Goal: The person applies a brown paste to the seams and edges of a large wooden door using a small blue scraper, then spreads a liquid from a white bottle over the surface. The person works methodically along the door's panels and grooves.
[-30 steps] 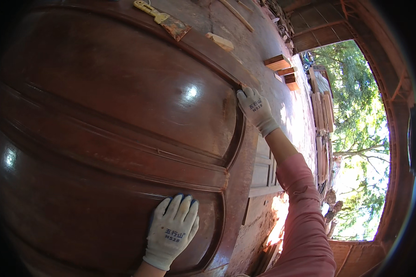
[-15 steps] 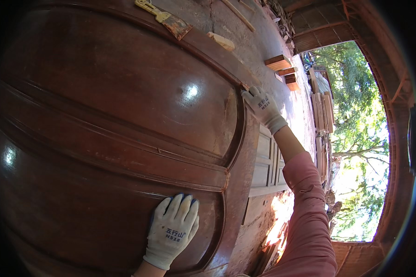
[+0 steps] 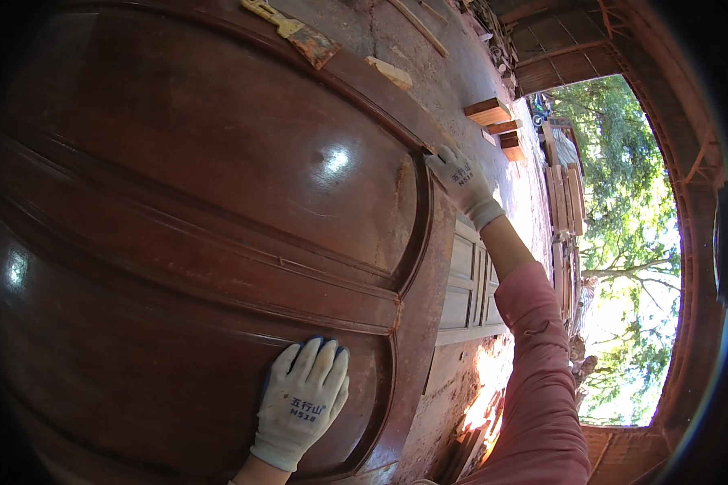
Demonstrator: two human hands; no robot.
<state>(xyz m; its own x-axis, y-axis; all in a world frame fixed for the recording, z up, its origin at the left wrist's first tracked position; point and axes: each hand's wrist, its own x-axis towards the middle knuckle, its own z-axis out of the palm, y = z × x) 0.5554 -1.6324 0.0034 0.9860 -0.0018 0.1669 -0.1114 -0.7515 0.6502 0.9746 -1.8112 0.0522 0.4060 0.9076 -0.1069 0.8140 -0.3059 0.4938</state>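
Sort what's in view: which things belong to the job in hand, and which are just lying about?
In the job:
brown panelled door: left hand resting on it, right hand at a moulding corner
yellow-handled scraper at the door's edge, probably

Apparently lying about:
pale wood offcut
cut wood blocks
greyish panelled door
stacked planks

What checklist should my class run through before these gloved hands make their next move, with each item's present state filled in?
1. Both hands gloved: ok; left hand and right hand are covered.
2. Left hand placed: ok; it rests on the brown panelled surface.
3. Right hand at the moulding corner: ok; touching or very near it.
4. Right grip empty: cannot tell; its underside is hidden.
5. Yellow-handled scraper clear of both hands: ok; it lies apart.
6. Surface evenly coloured: not ok; a lighter patch shows near the right hand.
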